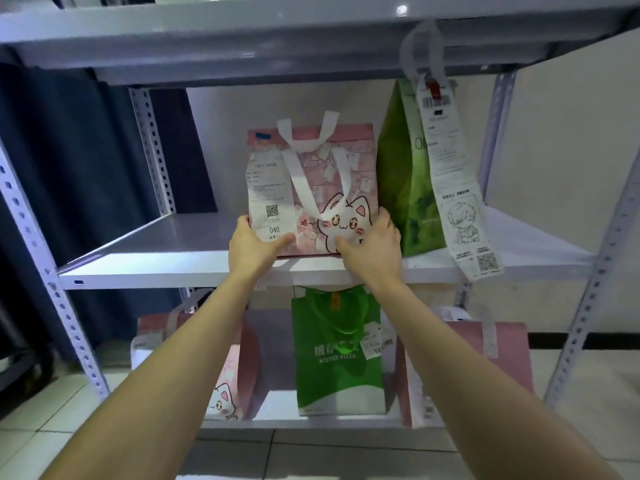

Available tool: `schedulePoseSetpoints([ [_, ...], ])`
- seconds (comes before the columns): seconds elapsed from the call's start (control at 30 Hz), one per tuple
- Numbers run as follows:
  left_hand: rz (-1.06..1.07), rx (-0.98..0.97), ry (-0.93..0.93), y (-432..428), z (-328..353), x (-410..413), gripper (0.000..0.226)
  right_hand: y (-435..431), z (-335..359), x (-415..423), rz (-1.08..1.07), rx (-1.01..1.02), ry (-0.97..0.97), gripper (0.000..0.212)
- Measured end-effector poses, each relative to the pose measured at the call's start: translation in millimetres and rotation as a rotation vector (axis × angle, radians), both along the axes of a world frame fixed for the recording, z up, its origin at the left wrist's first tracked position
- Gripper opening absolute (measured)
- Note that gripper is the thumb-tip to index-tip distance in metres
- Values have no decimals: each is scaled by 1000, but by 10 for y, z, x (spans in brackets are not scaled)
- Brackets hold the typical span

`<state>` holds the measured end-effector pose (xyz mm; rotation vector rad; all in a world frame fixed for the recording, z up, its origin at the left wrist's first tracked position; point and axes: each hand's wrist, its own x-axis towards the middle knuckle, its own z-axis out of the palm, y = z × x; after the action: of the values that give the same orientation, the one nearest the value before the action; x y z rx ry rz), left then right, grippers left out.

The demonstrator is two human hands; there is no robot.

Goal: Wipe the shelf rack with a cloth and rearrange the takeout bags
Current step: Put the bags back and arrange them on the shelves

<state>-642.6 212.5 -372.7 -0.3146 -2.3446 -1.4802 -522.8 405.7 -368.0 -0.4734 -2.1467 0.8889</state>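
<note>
Two hands grasp the pink cat bag [332,174] at the front of the middle shelf [156,258], the left hand [254,242] on its 7 o'clock corner, the right hand [372,249] on its 5 o'clock corner. Held so low, it may tip forward, or bump the green bag [405,202] at its 3 o'clock.

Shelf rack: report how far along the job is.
Done, it seems: a green bag stands at the right of the middle shelf, and three bags stand on the lower shelf. In hand: the left hand and right hand grip the pink bag by its bottom corners at the middle shelf's front edge. Left: settling that bag. Wiping cannot be judged, since no cloth is in view.
</note>
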Motion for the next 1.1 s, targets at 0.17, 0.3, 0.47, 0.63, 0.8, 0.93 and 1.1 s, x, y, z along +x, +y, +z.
schedulePoseSetpoints([
  [0.17,-58,2,-16,-99,7,20,68,77,4,-123,52,-119,-55,100],
  [0.3,-33,-28,-9,-569,-7,-45,82,-264,61,-232,150,-56,-101,76],
  [0.47,148,-106,50,-1626,-10,-266,104,-1155,107,-515,281,29,-115,74],
  [0.63,339,-202,48,-2466,-60,-401,122,-2059,105,-807,349,125,-129,67],
  [0.8,361,-185,86,-2865,-157,-529,96,-2521,82,-1012,355,146,-128,63],
  [0.93,363,-181,106,-2952,-221,-614,101,-2575,72,-1038,341,152,-143,63],
  [1.1,356,-184,80,-2873,-242,-621,98,-2496,87,-1010,340,132,-161,64],
])
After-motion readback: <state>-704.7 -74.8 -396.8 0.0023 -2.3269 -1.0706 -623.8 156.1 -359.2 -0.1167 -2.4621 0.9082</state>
